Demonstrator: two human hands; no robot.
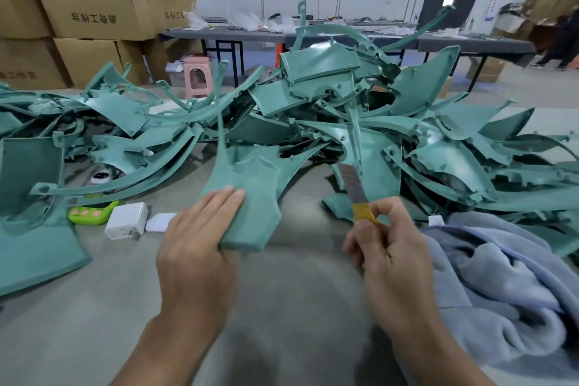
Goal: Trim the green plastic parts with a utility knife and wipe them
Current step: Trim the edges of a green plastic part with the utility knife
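My left hand [197,238] grips the near end of a green plastic part [250,185], a flat panel with a long thin arm rising toward the pile. My right hand [387,247] holds a utility knife [355,189] with a yellow handle, its long blade pointing up and away, to the right of the part and not touching it. A large heap of green plastic parts [329,110] covers the table behind. A light blue cloth [501,285] lies bunched at the right, beside my right hand.
A white power adapter [127,220], a small white block [160,222] and a green toy-like object [91,213] lie left of my left hand. A big green panel [34,229] sits at the far left. Cardboard boxes [91,6] stack behind, with a pink stool [197,75] and long tables.
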